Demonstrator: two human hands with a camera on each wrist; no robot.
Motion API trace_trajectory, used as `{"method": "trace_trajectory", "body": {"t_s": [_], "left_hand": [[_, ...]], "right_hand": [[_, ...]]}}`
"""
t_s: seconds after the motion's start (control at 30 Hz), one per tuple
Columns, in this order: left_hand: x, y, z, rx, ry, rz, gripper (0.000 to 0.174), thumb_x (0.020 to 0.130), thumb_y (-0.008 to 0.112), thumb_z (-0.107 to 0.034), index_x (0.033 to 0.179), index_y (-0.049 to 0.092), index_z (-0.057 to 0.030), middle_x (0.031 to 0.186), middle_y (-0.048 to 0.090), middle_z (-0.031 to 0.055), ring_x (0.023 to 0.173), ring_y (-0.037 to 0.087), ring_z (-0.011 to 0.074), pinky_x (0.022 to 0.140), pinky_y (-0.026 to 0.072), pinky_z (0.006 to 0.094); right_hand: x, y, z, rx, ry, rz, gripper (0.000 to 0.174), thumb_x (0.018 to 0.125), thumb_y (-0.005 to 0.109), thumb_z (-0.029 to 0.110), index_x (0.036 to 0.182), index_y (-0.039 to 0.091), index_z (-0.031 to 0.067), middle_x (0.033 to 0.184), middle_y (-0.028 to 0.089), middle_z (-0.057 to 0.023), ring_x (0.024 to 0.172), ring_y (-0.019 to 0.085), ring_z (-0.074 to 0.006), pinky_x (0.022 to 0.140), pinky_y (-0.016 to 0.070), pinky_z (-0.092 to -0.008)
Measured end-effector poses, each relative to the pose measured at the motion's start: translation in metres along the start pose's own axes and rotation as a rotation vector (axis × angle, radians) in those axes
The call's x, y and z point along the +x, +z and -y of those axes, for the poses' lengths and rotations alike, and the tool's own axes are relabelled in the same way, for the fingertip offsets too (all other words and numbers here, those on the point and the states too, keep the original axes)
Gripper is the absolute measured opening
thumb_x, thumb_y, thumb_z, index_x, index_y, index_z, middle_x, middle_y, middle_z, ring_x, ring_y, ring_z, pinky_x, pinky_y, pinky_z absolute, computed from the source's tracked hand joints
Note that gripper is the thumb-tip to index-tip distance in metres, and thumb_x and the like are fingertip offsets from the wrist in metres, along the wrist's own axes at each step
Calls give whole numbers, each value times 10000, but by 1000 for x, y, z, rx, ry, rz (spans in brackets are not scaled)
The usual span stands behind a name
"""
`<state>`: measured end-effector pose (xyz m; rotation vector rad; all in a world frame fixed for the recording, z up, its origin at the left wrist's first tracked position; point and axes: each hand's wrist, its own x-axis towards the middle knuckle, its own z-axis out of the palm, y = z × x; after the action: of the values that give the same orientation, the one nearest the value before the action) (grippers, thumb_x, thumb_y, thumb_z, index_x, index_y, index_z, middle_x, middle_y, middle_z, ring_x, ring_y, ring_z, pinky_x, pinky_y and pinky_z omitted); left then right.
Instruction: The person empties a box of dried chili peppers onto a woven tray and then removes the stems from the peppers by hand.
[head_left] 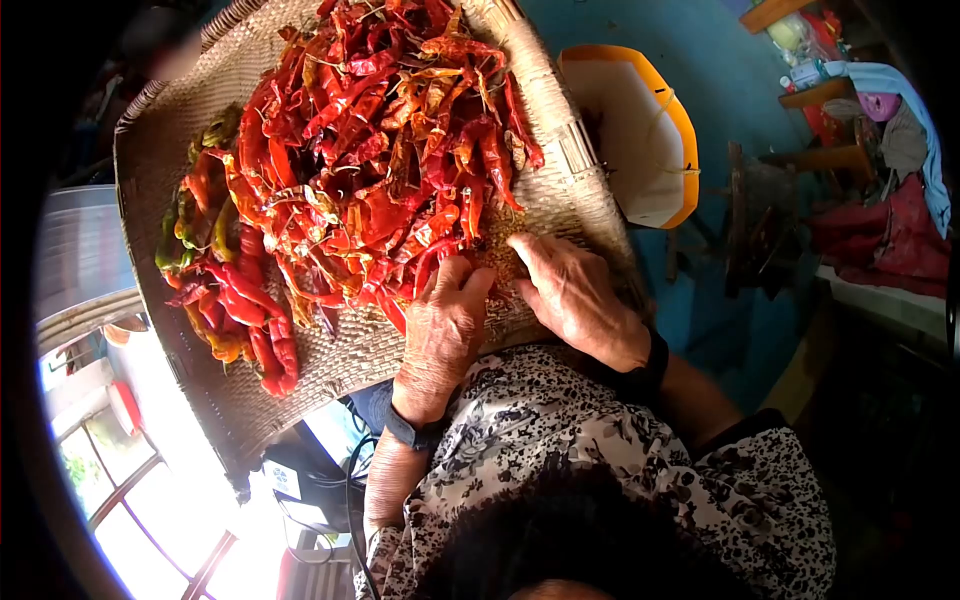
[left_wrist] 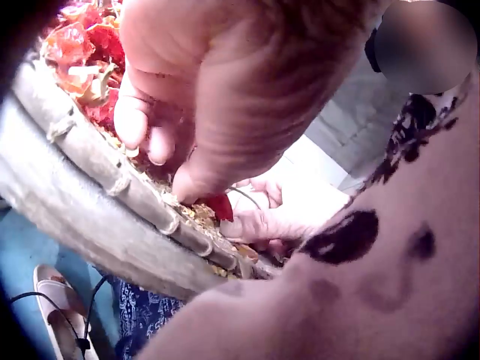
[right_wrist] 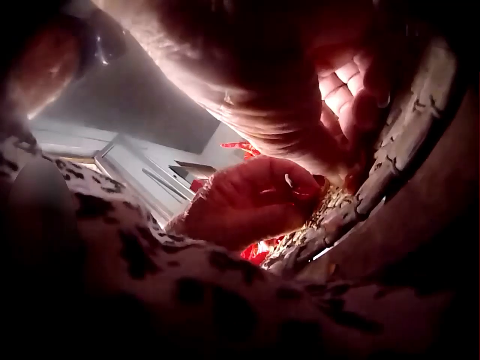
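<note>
2 hands cross the near rim of the woven tray (head_left: 340, 358). Left hand (head_left: 443, 318): fingers bent down at the piled red chillies (head_left: 370, 150); grip cannot be determined. Right hand (head_left: 582, 308): thumb and forefinger parted beside seeds (head_left: 500, 245). Bare weave adjoins the left hand's outer side.

Apparently no legible text or numbers

The right hand (right_wrist: 270, 97) fills the top, its thumb reaching down to pale seeds (right_wrist: 330, 204) beside the rim of a basket (right_wrist: 409, 131). Just below it lies the left hand (right_wrist: 247, 199), with red chillies (right_wrist: 259, 251) near its underside. Black-spotted cloth (right_wrist: 135, 255) crosses the shadowed lower left.
</note>
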<state>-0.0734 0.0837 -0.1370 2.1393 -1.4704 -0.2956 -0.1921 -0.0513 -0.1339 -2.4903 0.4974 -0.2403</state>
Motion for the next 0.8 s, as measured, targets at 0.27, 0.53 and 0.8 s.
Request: {"method": "trace_trajectory", "body": {"t_s": [0.27,0.53,0.8], "left_hand": [[-5,-11,3,-222,-133,-67,196,801,656,-26,987,609,-65,905,592,98,759,640,283,627,529,366],[-19,-27,12,-659,-397,-137,190,845,682,-55,1018,618,-5,806,645,74,692,609,117,627,506,270],[-16,-35,-3,-529,-265,57,218,843,679,-73,1040,625,4,835,649,124,674,632,181,610,498,297]], "right_hand": [[3,-10,-17,410,-64,4,255,809,631,-48,1034,530,18,752,587,-68,544,557,-116,475,464,-276],[38,-64,-32,768,78,-758,371,887,642,91,1228,501,64,917,594,-21,713,562,-68,548,486,-198],[19,2,16,560,-191,60,153,846,676,49,981,612,16,819,611,-84,649,602,-148,554,506,-279]]}}
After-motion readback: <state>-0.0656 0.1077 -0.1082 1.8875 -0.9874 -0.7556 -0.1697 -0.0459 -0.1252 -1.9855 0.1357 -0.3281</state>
